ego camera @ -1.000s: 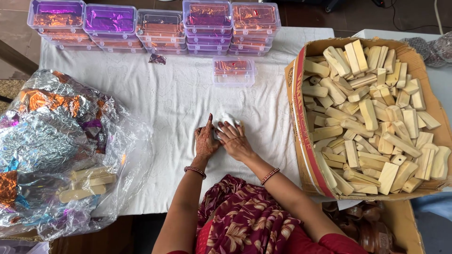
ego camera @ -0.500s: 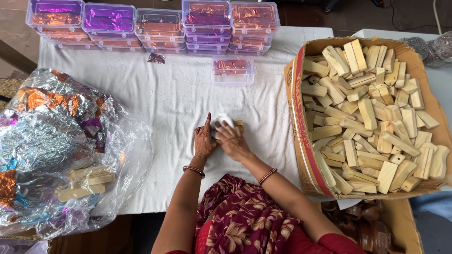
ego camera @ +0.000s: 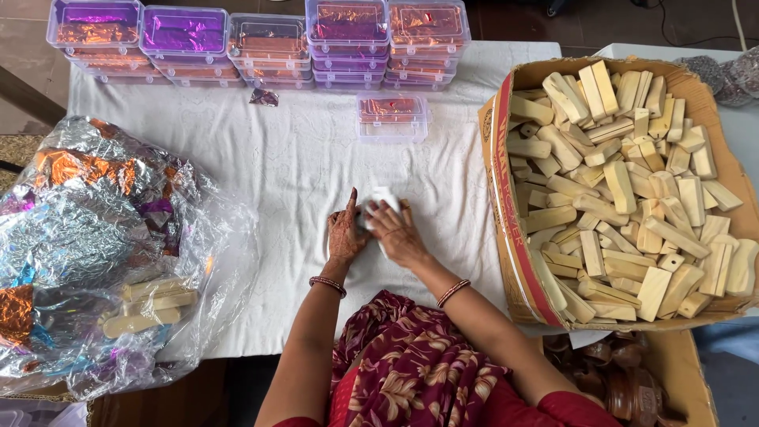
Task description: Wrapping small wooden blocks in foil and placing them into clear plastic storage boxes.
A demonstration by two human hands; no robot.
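Pressing a small white-wrapped pale block (ego camera: 378, 204) against the white tablecloth (ego camera: 277, 174) mid-table: left hand (ego camera: 345, 235) and right hand (ego camera: 398, 233) closed round it. Right: cardboard box of pale wooden blocks (ego camera: 624, 190), handy. Left: crumpled foil wrappers (ego camera: 87, 213).

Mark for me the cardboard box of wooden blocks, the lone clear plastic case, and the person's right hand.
cardboard box (ego camera: 496, 178): head view, on its left wall.
lone clear plastic case (ego camera: 392, 116): head view, on its lid.
right hand (ego camera: 399, 236): head view, on the back of the hand.
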